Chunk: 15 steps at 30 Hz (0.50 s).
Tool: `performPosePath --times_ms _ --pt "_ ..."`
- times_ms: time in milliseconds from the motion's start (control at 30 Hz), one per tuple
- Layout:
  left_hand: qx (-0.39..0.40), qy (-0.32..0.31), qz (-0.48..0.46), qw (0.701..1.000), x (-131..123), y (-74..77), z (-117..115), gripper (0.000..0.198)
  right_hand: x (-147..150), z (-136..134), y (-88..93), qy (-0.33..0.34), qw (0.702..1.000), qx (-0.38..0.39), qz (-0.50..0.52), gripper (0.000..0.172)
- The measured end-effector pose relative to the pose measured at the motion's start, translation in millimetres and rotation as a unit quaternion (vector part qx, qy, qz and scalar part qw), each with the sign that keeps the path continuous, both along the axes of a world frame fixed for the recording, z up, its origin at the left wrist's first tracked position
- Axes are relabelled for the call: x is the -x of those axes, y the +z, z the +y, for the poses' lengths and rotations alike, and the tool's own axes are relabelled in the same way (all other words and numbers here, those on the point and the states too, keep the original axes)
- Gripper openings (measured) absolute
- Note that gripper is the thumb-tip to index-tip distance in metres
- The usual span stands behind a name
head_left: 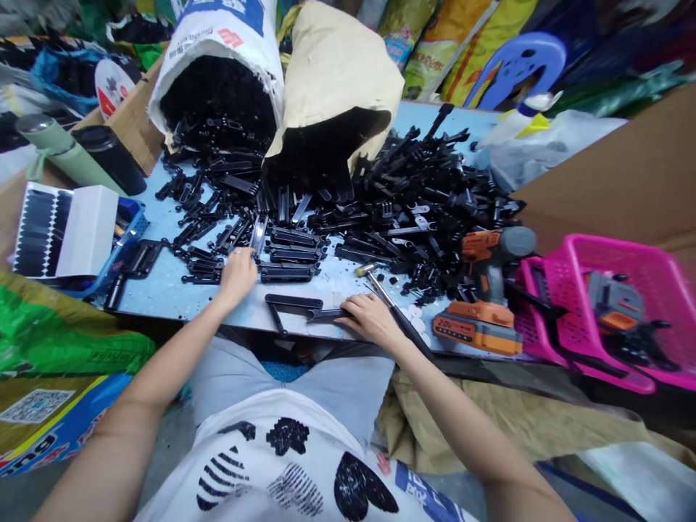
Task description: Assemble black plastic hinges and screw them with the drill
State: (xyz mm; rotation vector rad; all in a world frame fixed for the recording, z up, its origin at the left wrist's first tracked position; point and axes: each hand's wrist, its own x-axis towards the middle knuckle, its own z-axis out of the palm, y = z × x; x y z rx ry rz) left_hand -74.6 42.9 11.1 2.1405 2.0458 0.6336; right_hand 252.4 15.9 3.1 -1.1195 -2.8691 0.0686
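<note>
My right hand (pixel 373 319) is at the table's front edge, its fingers closed on a black bar with a forked end (pixel 325 314). Beside that bar lies a hinged pair of black arms (pixel 293 300), spread in a V. My left hand (pixel 239 277) reaches among the small black links (pixel 202 267), fingers curled; what lies in its fingertips is hidden. Just past those fingertips is a shiny channel-shaped bar (pixel 260 230). To its right, long black bars (pixel 291 271) are stacked in rows. A hammer (pixel 388 296) rests close to my right hand.
A white sack (pixel 217 40) and a beige sack (pixel 337 65) spill black parts (pixel 413 196) over the blue table. An orange cordless drill (pixel 481 290) stands at right by a pink basket (pixel 641 268). At left are a blue basket (pixel 133 226), a green bottle (pixel 68 152) and a black cup (pixel 112 159).
</note>
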Motion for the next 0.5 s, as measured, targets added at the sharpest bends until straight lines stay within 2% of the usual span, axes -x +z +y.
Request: performPosePath --times_ms 33,133,200,267,333,433,500 --pt "0.02 0.022 0.024 0.999 12 -3.9 9 0.027 -1 -1 -3.0 -0.004 1.0 0.012 0.005 0.041" --pt "0.062 0.021 0.058 0.996 34 -14.4 23 0.025 -4 2 -3.0 -0.044 0.998 0.029 0.03 0.038" --pt "0.029 0.028 0.015 0.999 37 -17.0 18 0.023 -12 13 0.3 -0.152 0.987 0.005 0.05 0.035" --pt "-0.027 0.034 -0.085 0.995 32 -16.5 3 0.02 -25 30 1.8 -0.291 0.955 -0.021 0.053 0.034" --pt "-0.068 0.036 -0.207 0.975 22 -15.5 -19 0.02 -38 47 -0.4 -0.376 0.926 -0.007 0.033 0.033" --pt "-0.078 0.031 -0.33 0.94 2 -15.8 -48 0.022 -48 66 -6.8 -0.399 0.915 0.05 -0.005 0.03" --pt "-0.079 0.012 -0.333 0.94 -9 -15.9 -61 0.019 -49 70 -7.9 -0.411 0.91 0.051 0.005 0.028"
